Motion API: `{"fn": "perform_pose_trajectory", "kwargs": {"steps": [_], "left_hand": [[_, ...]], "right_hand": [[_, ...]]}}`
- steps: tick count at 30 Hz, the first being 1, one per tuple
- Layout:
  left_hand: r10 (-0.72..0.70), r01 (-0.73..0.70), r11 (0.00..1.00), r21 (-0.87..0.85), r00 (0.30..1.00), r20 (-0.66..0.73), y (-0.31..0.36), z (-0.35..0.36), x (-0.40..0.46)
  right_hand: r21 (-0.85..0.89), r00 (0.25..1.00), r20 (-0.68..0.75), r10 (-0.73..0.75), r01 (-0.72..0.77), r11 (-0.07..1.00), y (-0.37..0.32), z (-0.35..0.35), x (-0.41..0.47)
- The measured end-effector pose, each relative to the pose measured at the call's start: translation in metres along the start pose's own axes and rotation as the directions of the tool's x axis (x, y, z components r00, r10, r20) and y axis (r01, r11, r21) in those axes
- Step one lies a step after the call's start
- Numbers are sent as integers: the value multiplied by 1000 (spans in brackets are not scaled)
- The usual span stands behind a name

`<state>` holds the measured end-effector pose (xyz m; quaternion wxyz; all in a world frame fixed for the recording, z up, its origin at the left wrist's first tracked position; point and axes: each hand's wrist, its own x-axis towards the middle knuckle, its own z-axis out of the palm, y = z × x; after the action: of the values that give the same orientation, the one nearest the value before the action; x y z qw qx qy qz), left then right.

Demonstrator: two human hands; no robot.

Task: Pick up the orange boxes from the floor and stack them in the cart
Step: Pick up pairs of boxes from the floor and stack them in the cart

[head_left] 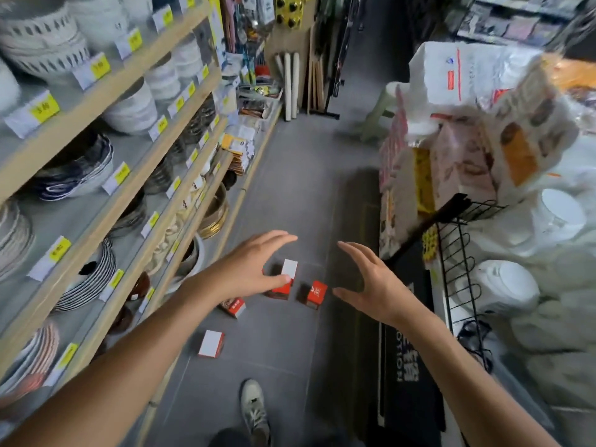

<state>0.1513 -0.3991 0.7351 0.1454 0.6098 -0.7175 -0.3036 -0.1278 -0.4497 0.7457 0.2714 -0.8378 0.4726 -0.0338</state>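
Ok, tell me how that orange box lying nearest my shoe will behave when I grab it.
The orange box looks like a small, squared carton, so it is probably stiff and light for its size. It lies flat on the smooth floor, so it should slide rather than roll if nudged. Its flat faces should suit a one-handed pinch grip.

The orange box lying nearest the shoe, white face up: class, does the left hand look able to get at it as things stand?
Probably yes. The box lies alone on bare floor with nothing over it, and the open, empty left hand hovers just beyond it.
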Motion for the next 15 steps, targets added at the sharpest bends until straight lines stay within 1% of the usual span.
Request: {"fn": "perform_pose_trajectory", "kwargs": {"steps": [6,11,15], "left_hand": [[-12,13,999,-43,1000,24,-35,5,56],[-63,65,997,-52,997,41,-55,19,104],[-96,100,993,-63,994,60,-70,37,144]], "right_hand": [[43,994,62,93,-96,995,18,2,48],[79,982,111,154,-163,983,55,7,93],[99,977,146,155,-170,980,92,15,129]]}}
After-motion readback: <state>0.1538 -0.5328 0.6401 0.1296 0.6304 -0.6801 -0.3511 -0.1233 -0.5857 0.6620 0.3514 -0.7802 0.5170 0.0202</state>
